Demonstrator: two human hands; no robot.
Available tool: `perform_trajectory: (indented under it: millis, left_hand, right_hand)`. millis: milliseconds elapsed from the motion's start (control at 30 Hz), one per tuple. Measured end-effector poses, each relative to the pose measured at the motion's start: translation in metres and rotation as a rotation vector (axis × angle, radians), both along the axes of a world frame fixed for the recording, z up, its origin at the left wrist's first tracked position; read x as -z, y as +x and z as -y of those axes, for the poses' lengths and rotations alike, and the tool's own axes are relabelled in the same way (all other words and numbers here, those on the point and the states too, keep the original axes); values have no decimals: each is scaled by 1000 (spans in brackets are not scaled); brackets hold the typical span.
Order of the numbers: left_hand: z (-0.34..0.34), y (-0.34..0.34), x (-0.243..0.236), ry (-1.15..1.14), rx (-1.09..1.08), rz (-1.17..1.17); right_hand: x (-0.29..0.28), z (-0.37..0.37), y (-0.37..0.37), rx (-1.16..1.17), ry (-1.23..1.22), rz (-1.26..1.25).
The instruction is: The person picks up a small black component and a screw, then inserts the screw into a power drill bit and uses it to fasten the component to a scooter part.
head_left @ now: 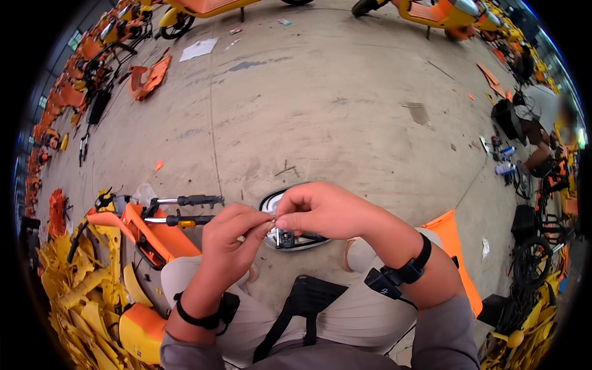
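My left hand (232, 239) and my right hand (327, 211) meet in front of my knees, fingertips pinched together. Whatever lies between them is too small to make out. Right below them, on the floor between my feet, rests an oval part with a black rim and pale inside (266, 203), looking like a scooter lamp housing. A small black fitting with a shiny metal piece (284, 239) shows under my right fingers. My right hand hides much of the housing. Black straps with small boxes circle both forearms.
Left of me lie an orange body panel (161, 233), two fork tubes (188, 220) and a heap of yellow panels (86, 296). Another orange panel (453, 237) is by my right knee. Farther right a person (536, 117) bends near blue-and-white cans (504, 168). Scooters (209, 7) line the back.
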State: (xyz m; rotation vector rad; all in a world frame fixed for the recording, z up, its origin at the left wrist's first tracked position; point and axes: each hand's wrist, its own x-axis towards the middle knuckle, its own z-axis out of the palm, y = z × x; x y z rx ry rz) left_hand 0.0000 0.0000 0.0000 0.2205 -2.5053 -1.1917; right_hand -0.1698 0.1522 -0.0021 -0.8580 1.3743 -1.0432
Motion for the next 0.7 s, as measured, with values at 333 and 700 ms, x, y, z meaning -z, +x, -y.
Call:
perform_trajectory:
  millis: [333,700]
  left_hand:
    - [10,5,-5,470,-127,60]
    - [5,2,-4,521,-102,0]
  right_hand:
    - [6,13,18,207,-136,94]
    - [-2,8,39,461,-180,-55]
